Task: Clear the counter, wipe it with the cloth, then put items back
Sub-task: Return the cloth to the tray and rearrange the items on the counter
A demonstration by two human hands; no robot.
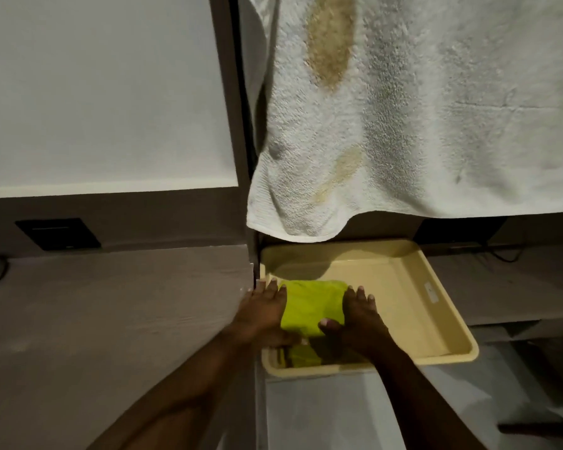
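left hand [263, 315] & right hand [355, 323] flat, fingers straight, bracketing folded green cloth [311, 306] in yellow tray [436, 293]. prob soft, light, floppy; pinch it at the folded edges

A pale yellow tray [442, 319] holds a folded yellow-green cloth [309, 306] at its left side.

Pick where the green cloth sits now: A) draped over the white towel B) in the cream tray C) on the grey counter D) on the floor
B: the green cloth lies in the cream tray, with the left hand and right hand flat against its two sides.
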